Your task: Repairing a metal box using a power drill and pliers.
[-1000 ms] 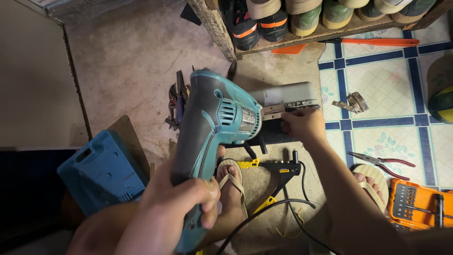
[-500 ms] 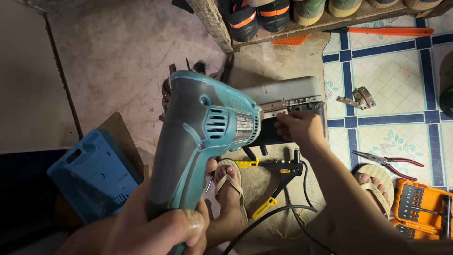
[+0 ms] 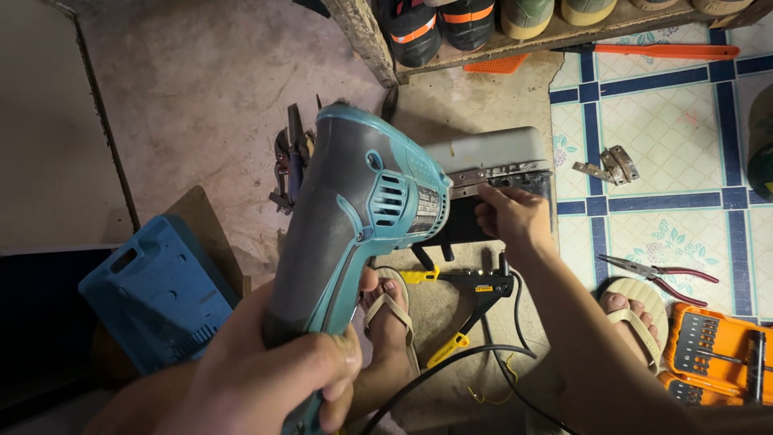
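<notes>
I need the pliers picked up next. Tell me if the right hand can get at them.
Probably yes. The red-handled pliers lie uncovered on the tiled floor, right of the right hand, nothing between. But that hand rests on the grey metal piece and must let go first.

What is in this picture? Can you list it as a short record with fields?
Left hand: grips handle of teal and grey electric drill
Right hand: fingers on shiny metal strip along grey box
Feet: in sandals, on concrete floor
Between feet: black and yellow hand tool
Far left: blue plastic case
Far right: red-handled pliers, orange bit case on patterned tiles
</notes>
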